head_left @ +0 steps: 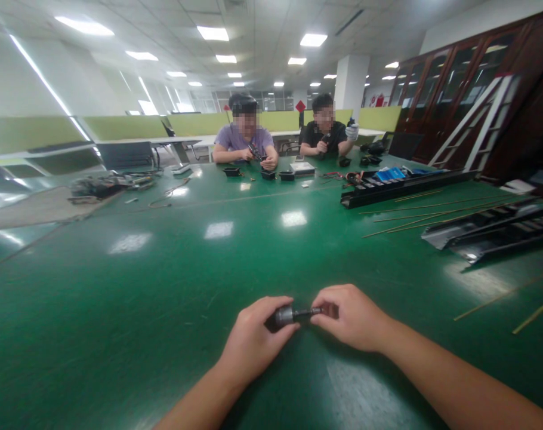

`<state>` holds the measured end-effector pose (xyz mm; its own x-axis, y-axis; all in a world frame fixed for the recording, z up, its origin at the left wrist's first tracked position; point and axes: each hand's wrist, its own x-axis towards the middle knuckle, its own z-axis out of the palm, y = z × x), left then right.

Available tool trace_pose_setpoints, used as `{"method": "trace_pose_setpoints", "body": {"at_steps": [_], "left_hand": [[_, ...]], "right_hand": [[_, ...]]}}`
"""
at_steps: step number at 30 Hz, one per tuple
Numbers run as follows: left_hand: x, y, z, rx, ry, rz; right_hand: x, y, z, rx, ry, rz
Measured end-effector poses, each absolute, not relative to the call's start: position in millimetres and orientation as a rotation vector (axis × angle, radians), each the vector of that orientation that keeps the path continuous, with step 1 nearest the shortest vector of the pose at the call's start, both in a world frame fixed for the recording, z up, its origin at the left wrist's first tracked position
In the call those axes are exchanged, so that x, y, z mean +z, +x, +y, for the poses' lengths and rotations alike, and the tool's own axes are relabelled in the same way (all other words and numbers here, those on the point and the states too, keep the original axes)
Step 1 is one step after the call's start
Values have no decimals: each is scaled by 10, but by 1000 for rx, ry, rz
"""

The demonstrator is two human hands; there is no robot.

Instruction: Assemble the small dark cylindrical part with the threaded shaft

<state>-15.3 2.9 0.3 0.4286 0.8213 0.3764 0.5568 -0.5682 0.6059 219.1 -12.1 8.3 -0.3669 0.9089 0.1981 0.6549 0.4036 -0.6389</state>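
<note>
Just above the green tabletop, my left hand (253, 334) is closed round a dark cylindrical tool with a grey collar (284, 316). A narrow dark shaft (302, 313) sticks out of the collar to the right. My right hand (349, 319) pinches the shaft's far end between thumb and fingers. The tool lies roughly level between both hands. Most of its dark body is hidden in my left palm, so I cannot tell its exact kind.
Across the green table (164, 269) sit two people (244, 140) handling dark tools, with small black boxes (268, 175) before them. Long black metal channels (401, 186) and thin rods (415, 218) lie at right. Cloth and loose items (105, 185) lie far left.
</note>
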Motion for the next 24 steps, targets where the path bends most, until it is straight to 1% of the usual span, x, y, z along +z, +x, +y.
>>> {"method": "trace_pose_setpoints", "body": {"at_steps": [24], "left_hand": [[-14, -174, 51, 930, 2294, 1193]], "right_hand": [[89, 2218, -107, 598, -1314, -2138]]}}
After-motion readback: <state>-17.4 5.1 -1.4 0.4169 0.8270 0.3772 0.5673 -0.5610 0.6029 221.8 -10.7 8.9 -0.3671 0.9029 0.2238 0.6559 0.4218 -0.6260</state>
